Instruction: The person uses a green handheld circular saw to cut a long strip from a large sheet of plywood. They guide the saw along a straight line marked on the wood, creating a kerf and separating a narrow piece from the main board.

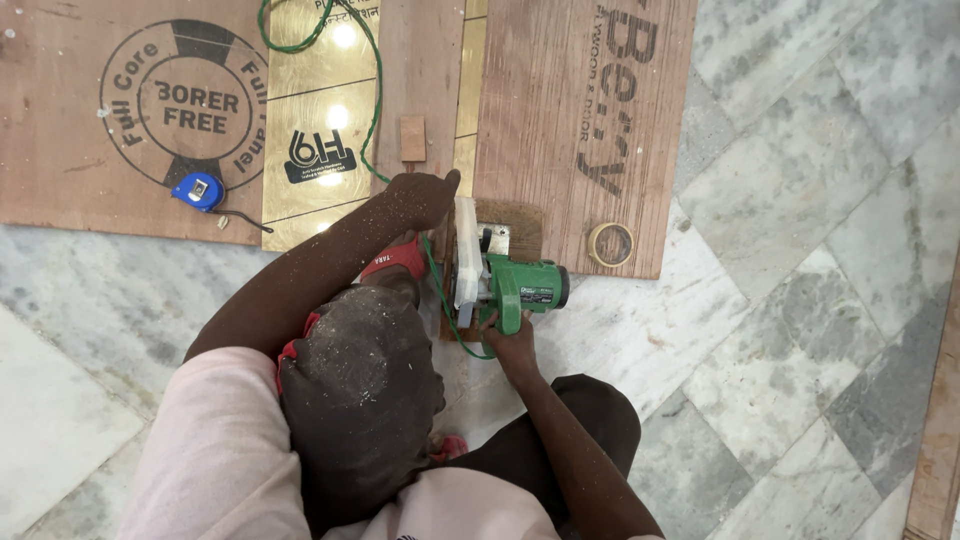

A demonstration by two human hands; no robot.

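Observation:
My left hand [425,195] presses down, fingers curled, on a narrow plywood strip [420,70] beside the saw's white guard [466,250]. My right hand [510,340] grips the handle of a green electric circular saw [525,285], which sits at the near edge of a large plywood sheet [580,110]. Sawdust covers the spot just ahead of the saw. The saw's green cord [375,90] runs up over the boards. My forearms and dark cap are dusted with sawdust.
A blue tape measure [198,190] lies on the left plywood sheet [70,110]. A glossy golden laminate sheet [315,110], a small wooden block [412,138] and a tape roll [610,243] are nearby. Grey marble floor [800,250] surrounds them; a board edge [935,430] shows at the right.

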